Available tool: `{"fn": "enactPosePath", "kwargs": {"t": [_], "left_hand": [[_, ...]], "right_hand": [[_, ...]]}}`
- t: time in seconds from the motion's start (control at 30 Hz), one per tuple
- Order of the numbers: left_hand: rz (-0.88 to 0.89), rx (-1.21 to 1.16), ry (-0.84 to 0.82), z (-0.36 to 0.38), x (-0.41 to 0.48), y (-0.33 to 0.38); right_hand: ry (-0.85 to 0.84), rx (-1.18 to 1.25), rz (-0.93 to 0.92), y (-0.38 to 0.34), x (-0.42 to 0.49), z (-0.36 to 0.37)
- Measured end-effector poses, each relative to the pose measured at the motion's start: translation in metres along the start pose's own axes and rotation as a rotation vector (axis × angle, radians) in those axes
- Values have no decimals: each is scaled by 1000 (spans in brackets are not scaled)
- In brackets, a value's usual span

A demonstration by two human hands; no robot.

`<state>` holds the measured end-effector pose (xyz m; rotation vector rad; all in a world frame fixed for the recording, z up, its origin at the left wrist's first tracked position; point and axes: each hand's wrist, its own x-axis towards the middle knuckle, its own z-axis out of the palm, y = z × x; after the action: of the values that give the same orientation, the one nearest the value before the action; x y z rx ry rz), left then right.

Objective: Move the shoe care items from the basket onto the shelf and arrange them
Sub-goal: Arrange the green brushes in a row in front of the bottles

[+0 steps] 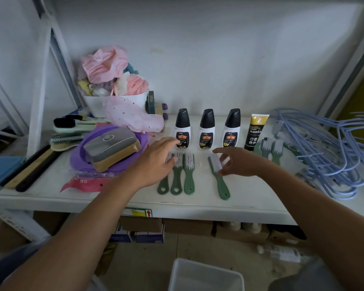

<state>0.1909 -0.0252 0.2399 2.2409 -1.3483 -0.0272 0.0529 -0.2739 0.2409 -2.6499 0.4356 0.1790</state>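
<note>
Three white shoe polish bottles (206,131) with black caps stand in a row on the white shelf (135,198), with a black and gold tube (255,131) to their right. Three green shoe brushes (177,177) lie side by side before the bottles. My left hand (158,160) lies over their bristle ends, fingers spread and relaxed. A single green brush (219,177) lies to the right; my right hand (237,162) pinches its white bristle head. More green brushes (268,149) lie behind my right hand. A white basket (204,276) sits on the floor below.
A purple bag bearing a boxed sponge brush (111,149) lies left of my left hand. Behind it stand a white tub of pink cloths (116,101) and several hairbrushes (69,131). A heap of blue hangers (328,152) fills the shelf's right end. Cardboard boxes sit under the shelf.
</note>
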Motion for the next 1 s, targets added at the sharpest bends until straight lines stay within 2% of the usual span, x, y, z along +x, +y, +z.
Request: {"fn": "enactPosePath", "kwargs": {"t": [0.2,1.0], "left_hand": [[14,132,-78,7,1,-1],[-41,133,17,-3,-4,-14]], "right_hand": [[38,8,-19,-10,15,11],[68,24,-22,-28,34,18]]}}
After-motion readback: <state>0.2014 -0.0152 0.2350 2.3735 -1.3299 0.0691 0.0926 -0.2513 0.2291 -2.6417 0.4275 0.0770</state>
